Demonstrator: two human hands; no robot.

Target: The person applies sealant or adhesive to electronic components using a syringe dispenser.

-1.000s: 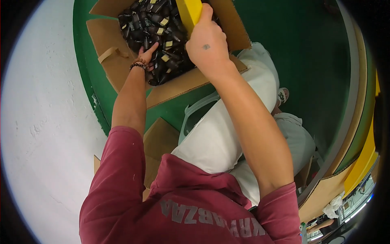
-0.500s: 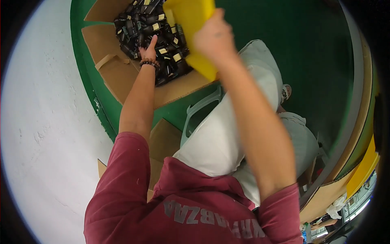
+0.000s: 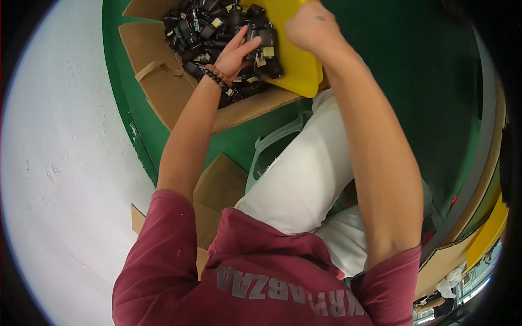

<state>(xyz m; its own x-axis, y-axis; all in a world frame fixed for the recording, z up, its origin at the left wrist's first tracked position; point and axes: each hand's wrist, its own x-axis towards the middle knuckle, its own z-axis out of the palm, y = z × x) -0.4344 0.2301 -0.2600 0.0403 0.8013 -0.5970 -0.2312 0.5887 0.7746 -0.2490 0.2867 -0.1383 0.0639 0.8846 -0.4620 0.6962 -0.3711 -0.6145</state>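
Observation:
An open cardboard box (image 3: 163,87) at the top holds a heap of several small black parts (image 3: 206,27) with pale labels. My left hand (image 3: 235,51), a dark bead bracelet on its wrist, lies flat on the heap with fingers together and touches the parts. Above it to the right, my right hand (image 3: 312,27) grips the rim of a yellow plastic tray (image 3: 296,62). The tray is tilted over the box's right side and a few black parts lie on it. The tray's upper end is cut off by the picture's edge.
The box stands on a green floor (image 3: 402,70) beside a white painted area (image 3: 60,163). I sit on a pale plastic stool (image 3: 272,144) in white trousers. Another brown carton (image 3: 217,187) stands by my left side. Yellow and brown boards (image 3: 478,239) curve along the right.
My right hand has brought the yellow tray lower and further over the box. The left hand has moved right across the black parts toward the tray.

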